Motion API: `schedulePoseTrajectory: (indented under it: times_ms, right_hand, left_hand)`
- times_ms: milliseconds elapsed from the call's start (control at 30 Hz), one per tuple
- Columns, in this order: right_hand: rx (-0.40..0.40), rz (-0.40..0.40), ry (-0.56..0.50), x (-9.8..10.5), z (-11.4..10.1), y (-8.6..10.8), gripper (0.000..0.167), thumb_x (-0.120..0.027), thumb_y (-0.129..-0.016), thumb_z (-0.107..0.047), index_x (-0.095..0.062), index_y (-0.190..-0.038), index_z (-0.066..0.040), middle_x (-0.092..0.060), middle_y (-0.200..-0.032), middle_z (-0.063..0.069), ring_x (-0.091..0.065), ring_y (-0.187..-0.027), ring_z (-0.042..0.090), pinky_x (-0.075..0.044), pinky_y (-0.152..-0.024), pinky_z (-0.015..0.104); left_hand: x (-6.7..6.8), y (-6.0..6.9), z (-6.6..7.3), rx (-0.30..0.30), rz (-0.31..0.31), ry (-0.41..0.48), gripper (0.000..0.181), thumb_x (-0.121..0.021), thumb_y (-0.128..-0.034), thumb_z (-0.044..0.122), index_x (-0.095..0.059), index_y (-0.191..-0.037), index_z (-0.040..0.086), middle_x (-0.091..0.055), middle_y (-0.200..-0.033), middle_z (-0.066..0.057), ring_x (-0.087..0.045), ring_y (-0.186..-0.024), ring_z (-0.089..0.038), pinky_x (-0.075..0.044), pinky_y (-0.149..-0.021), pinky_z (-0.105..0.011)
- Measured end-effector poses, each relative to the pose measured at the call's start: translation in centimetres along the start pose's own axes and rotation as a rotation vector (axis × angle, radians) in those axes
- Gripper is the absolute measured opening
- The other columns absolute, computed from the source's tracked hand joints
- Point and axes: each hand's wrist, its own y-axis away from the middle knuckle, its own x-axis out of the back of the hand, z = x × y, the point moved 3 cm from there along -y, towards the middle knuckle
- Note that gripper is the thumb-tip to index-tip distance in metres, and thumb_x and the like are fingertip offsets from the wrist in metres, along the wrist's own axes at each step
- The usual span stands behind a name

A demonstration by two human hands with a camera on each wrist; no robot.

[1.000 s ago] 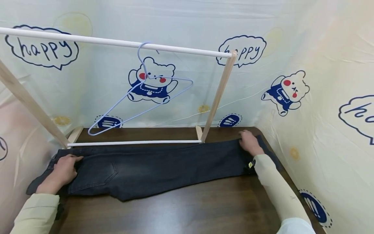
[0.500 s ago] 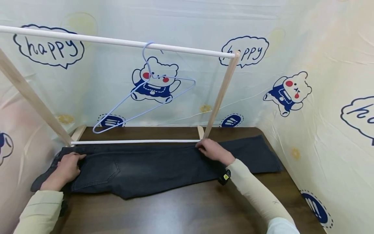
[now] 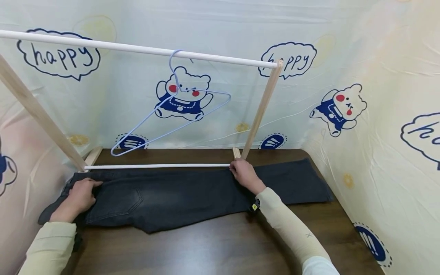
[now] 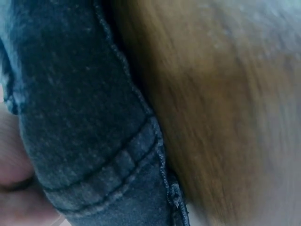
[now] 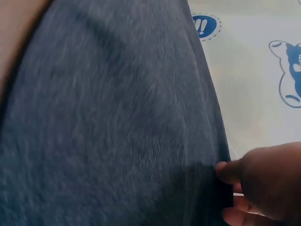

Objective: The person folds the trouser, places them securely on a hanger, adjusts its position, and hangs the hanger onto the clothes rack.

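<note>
Apparently mid-straightening, the right hand (image 3: pixel 245 174) pinched jeans (image 3: pixel 185 198) beneath it; whether the left hand (image 3: pixel 79 196) gripped was unclear. Lifting next likely needed both.

We list one dark cloth (image 5: pixel 113 113), filling most of the view; one right hand (image 5: pixel 270 181), pinching its edge; one pale, blue-printed sheet (image 5: pixel 249 103) alongside.

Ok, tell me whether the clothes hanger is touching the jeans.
Apart: the head view shows bare tabletop and the white lower bar between the clothes hanger and the dark jeans.
</note>
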Motion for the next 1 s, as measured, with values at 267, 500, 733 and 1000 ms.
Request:
schedulePoseTrajectory:
  times_ms: [267, 500, 733, 1000]
  right_hand:
    - [-0.099, 0.026, 0.032, -0.4, -0.8, -1.0, 0.011, -0.069, -0.097, -0.009, -0.079, -0.094, -0.008, -0.070, -0.088, 0.006, -0.068, -0.077, 0.019, -0.060, -0.068, 0.038]
    - [-0.107, -0.038, 0.059, -1.9, -0.6, -1.5, 0.008, -0.071, -0.095, -0.007, -0.077, -0.091, -0.006, -0.071, -0.088, 0.009, -0.069, -0.076, 0.021, -0.060, -0.067, 0.037]
    - [-0.096, -0.071, 0.051, -1.9, -1.2, -0.8, 0.011, -0.069, -0.094, 0.001, -0.074, -0.103, -0.002, -0.068, -0.098, 0.015, -0.069, -0.089, 0.027, -0.059, -0.076, 0.039]
    - [0.091, -0.165, -0.035, -1.1, -2.8, 2.1, 0.050, -0.075, -0.095, -0.020, -0.058, -0.137, -0.001, -0.049, -0.140, 0.021, -0.049, -0.129, 0.033, -0.048, -0.105, 0.043]
  left_hand:
    - [-0.1, -0.2, -0.4, 0.013, -0.021, 0.015, 0.052, -0.065, -0.0700, -0.017, -0.059, -0.122, -0.020, -0.049, -0.115, -0.047, -0.046, -0.105, -0.068, -0.041, -0.079, -0.080]
    - [0.0, -0.3, -0.2, 0.018, -0.013, 0.013, 0.054, -0.063, -0.0694, -0.018, -0.058, -0.123, -0.022, -0.049, -0.116, -0.048, -0.046, -0.106, -0.068, -0.040, -0.080, -0.082]
    - [0.1, 0.0, 0.2, -0.021, 0.010, -0.017, 0.051, -0.065, -0.0693, -0.018, -0.059, -0.120, -0.023, -0.052, -0.110, -0.046, -0.051, -0.101, -0.066, -0.044, -0.075, -0.080]
    - [0.5, 0.8, 0.3, -0.058, 0.081, -0.036, 0.044, -0.058, -0.0772, -0.014, -0.061, -0.121, -0.021, -0.058, -0.108, -0.043, -0.056, -0.098, -0.061, -0.050, -0.069, -0.066]
